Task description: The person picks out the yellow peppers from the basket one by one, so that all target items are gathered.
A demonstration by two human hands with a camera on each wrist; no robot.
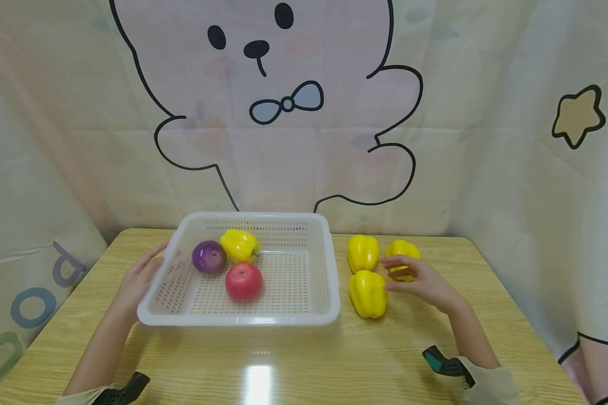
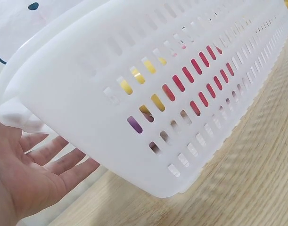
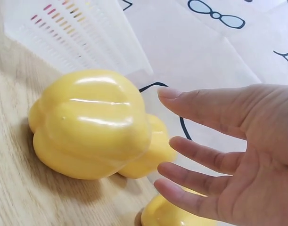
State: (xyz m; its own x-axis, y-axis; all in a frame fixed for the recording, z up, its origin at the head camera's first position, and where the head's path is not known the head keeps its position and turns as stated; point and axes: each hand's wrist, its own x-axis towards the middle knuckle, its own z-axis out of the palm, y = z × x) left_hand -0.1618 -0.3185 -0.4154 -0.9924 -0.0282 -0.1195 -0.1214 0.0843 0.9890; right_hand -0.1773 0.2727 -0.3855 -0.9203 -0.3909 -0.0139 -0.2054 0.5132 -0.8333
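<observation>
A white plastic basket (image 1: 243, 321) holds a purple round vegetable or fruit (image 1: 209, 257), a yellow bell pepper (image 1: 239, 245) and a red apple-like fruit (image 1: 244, 282). My left hand (image 1: 138, 284) is at the basket's left side, fingers extended along the end wall under the rim. To the right of the basket, three yellow bell peppers stand grouped: one at the back (image 1: 363, 253), one in front (image 1: 368, 294) and one at the right (image 1: 403, 259). Over the right one, partly covering it, my right hand (image 1: 428, 284) has its thumb and fingers spread, holding nothing.
The light wood table (image 1: 304, 360) ends at a patterned cloth backdrop (image 1: 294, 169), with more cloth along both sides. Each wrist wears a dark strap (image 1: 448, 363).
</observation>
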